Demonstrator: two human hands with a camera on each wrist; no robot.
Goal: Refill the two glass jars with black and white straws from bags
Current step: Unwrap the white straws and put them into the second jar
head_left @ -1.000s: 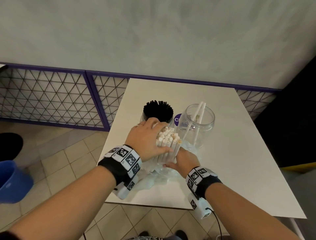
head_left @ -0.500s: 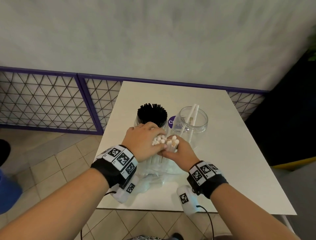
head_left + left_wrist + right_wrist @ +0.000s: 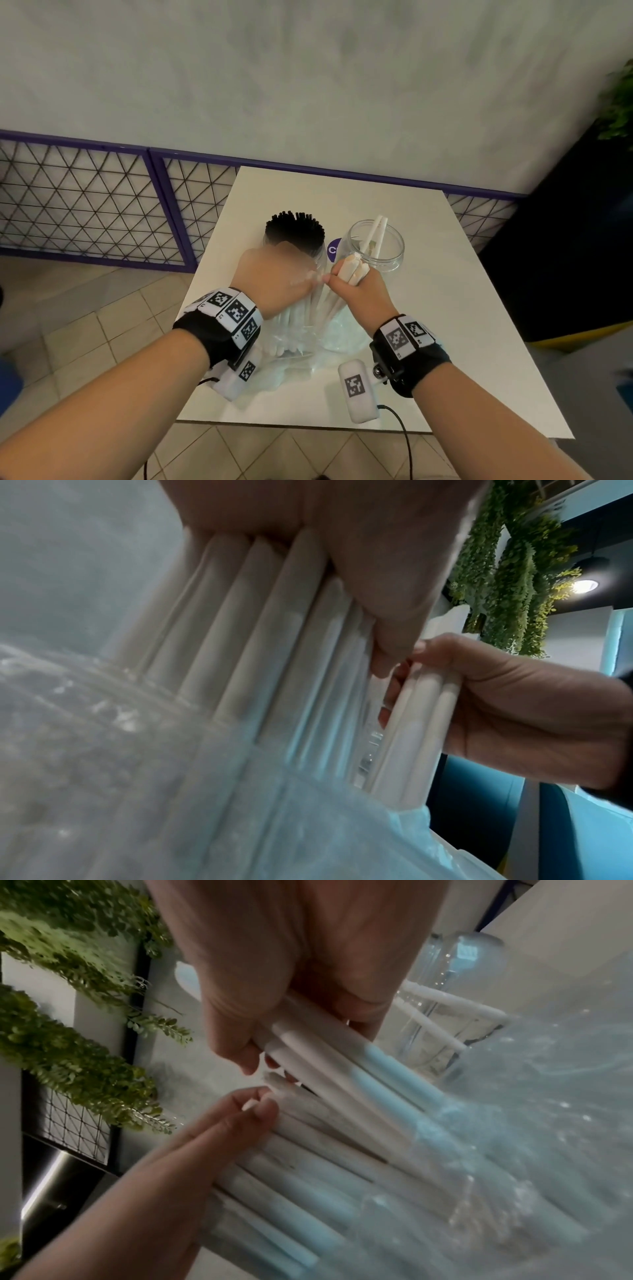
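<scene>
On the table (image 3: 445,308), near its front edge, a clear bag (image 3: 301,356) stands slumped with white straws (image 3: 294,318) rising from it, long axes nearly upright and open ends up. Behind it, toward the middle of the table, are two jars side by side: the left jar (image 3: 318,255) is packed with black straws (image 3: 295,230) standing on end, while the right jar (image 3: 376,247) holds only a few white ones leaning on its rim, so that one is probably due the refill.

The left hand (image 3: 274,277) curls over the top of the main bundle, thumb and fingers round it, likely to keep the rest from splaying or lifting with the others. The right hand (image 3: 356,291) is closed in a fist round a small bunch (image 3: 352,270) split off on the bundle's right side; these tilt slightly right, tips toward the right jar, lower ends still inside the bag. Both hands meet just in front of the jars.
</scene>
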